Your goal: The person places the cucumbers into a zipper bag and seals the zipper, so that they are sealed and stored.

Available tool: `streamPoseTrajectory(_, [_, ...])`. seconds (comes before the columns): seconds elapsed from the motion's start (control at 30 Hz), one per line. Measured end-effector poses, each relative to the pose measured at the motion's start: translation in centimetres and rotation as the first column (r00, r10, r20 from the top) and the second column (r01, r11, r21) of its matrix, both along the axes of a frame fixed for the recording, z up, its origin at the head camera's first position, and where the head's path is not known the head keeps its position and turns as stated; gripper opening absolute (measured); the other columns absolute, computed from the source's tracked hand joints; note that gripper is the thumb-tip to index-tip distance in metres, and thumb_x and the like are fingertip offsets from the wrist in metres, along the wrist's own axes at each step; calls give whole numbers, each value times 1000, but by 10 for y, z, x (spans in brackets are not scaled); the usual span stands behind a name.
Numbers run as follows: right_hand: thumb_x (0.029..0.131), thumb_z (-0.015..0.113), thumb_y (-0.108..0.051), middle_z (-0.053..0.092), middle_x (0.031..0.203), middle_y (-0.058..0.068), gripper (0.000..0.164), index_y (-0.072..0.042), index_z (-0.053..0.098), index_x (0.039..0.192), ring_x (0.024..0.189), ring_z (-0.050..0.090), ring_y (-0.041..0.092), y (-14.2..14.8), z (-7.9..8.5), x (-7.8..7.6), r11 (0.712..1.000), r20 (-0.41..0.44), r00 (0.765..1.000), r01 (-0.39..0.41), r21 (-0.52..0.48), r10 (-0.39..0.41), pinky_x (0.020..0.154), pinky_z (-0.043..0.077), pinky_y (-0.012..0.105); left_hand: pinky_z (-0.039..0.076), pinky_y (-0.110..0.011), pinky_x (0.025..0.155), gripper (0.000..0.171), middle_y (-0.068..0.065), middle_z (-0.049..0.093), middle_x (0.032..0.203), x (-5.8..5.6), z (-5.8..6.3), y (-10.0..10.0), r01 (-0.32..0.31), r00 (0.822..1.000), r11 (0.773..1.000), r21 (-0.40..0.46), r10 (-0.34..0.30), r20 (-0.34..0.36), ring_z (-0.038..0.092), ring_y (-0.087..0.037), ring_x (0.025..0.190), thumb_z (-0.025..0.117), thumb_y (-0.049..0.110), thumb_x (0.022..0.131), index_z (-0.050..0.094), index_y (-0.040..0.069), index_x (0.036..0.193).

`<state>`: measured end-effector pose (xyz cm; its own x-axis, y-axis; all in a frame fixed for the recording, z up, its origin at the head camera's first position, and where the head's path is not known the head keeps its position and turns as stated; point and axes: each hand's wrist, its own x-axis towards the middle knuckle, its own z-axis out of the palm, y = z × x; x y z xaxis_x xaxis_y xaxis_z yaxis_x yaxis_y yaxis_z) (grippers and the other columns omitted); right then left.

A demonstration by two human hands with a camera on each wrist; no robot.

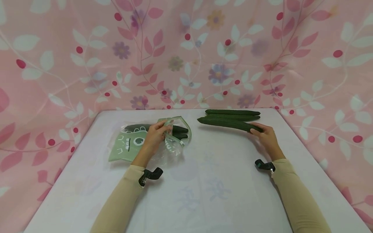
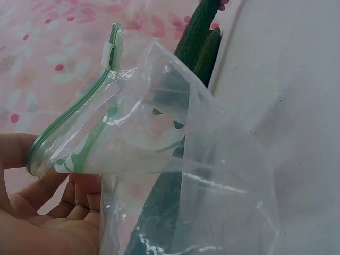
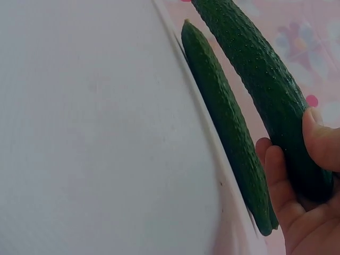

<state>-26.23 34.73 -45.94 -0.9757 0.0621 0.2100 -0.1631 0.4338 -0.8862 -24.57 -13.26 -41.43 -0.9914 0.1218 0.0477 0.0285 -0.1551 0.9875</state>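
Observation:
My left hand point(image 1: 155, 136) pinches the green zip edge of a clear plastic zip bag point(image 1: 128, 147) printed with a green monster face. The bag's mouth gapes to the right, with a white slider point(image 2: 107, 55) on its zip. Dark green cucumbers point(image 1: 180, 129) lie inside, seen partly through the plastic. At the right, my right hand point(image 1: 265, 137) grips one end of a long cucumber point(image 3: 260, 74) between thumb and fingers. The cucumber's other end points left toward the bag, and it overlaps two more cucumbers point(image 1: 233, 112) in the head view.
Those two cucumbers lie side by side near the back edge of the white-covered table point(image 1: 204, 194). Behind it hangs a pink floral cloth point(image 1: 186, 64). Each wrist wears a small black camera mount point(image 1: 152, 174).

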Motion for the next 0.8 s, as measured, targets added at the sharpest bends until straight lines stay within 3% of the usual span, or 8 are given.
streamPoseTrajectory(0.17, [103, 67, -13, 63, 130, 20, 37, 4, 66, 135, 111, 57, 14, -8, 3, 2, 1000, 0, 1000, -21, -15, 21, 89, 45, 14, 42, -24, 63, 36, -4, 62, 94, 0, -1, 0, 0, 1000, 1000, 1, 0, -1, 57, -12, 76, 64, 9, 104, 63, -4, 138])
streamPoseTrajectory(0.33, [103, 67, -8, 66, 123, 14, 37, 9, 63, 135, 100, 66, 10, -16, 5, 2, 994, -19, 998, -63, -90, 61, 87, 50, 16, 42, -25, 64, 36, -4, 63, 96, 0, 0, 0, 1, 1000, 1000, 0, -1, -3, 57, -13, 77, 65, 10, 104, 63, -5, 137])
streamPoseTrajectory(0.53, [103, 67, -9, 67, 122, 6, 38, 9, 63, 136, 94, 69, 6, -23, 6, 3, 987, -39, 992, -120, -107, 117, 86, 52, 18, 39, -28, 66, 36, -4, 63, 99, 0, 0, -1, 2, 1000, 1000, 1, -2, -1, 55, -12, 76, 64, 11, 104, 64, -3, 138])
streamPoseTrajectory(0.8, [102, 67, -5, 66, 124, 19, 36, 9, 64, 135, 93, 69, 7, -38, 9, 6, 979, -65, 984, -170, -114, 163, 85, 53, 19, 38, -28, 66, 37, -5, 64, 105, 0, 0, 0, 2, 1000, 1000, 8, -2, 13, 54, -12, 74, 64, 11, 104, 63, -3, 138])
